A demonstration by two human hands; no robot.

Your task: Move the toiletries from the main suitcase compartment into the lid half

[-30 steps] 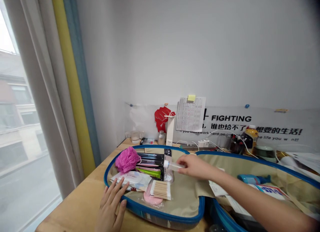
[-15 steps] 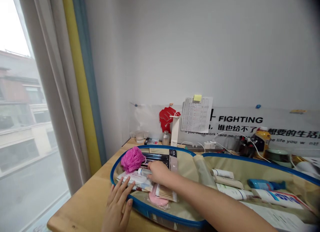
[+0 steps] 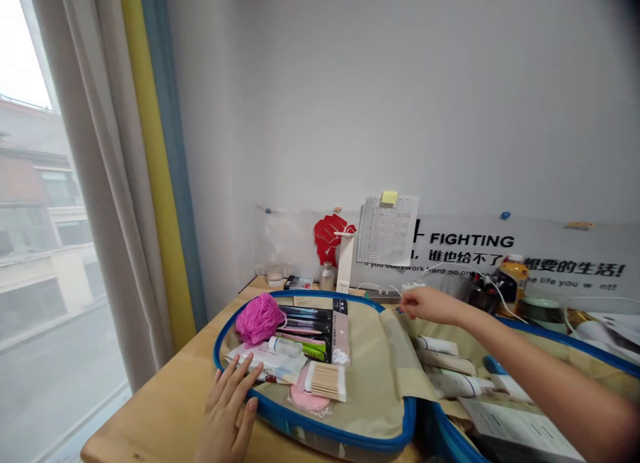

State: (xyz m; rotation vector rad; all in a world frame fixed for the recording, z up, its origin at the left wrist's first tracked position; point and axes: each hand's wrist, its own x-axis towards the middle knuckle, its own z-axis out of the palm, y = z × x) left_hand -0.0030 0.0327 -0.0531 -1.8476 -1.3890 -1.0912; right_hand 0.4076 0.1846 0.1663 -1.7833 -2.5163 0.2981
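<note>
An open toiletry case (image 3: 370, 376) with a blue rim and beige lining lies on the table. My left hand (image 3: 233, 400) has its fingers spread at the case's near left edge. My right hand (image 3: 425, 306) is at the far end of the fold between the two halves, fingers closed; what they hold, if anything, is hidden. In the left half lie a pink bath puff (image 3: 259, 318), a small clear bottle (image 3: 285, 346), a pack of cotton swabs (image 3: 326, 381), a pink round pad (image 3: 309, 400) and a black-backed pack of thin sticks (image 3: 307, 316).
White tubes (image 3: 457, 385) and a printed sheet (image 3: 510, 420) lie in the right half, partly behind my forearm. A power strip (image 3: 377, 296), a small glass bottle (image 3: 327, 276) and a yellow bottle (image 3: 513, 280) stand along the wall. The wooden table (image 3: 150, 396) reaches toward the window.
My right hand has left the small bottle in the left half and moved right to the fold. The bottle stays lying there. My left hand has hardly moved.
</note>
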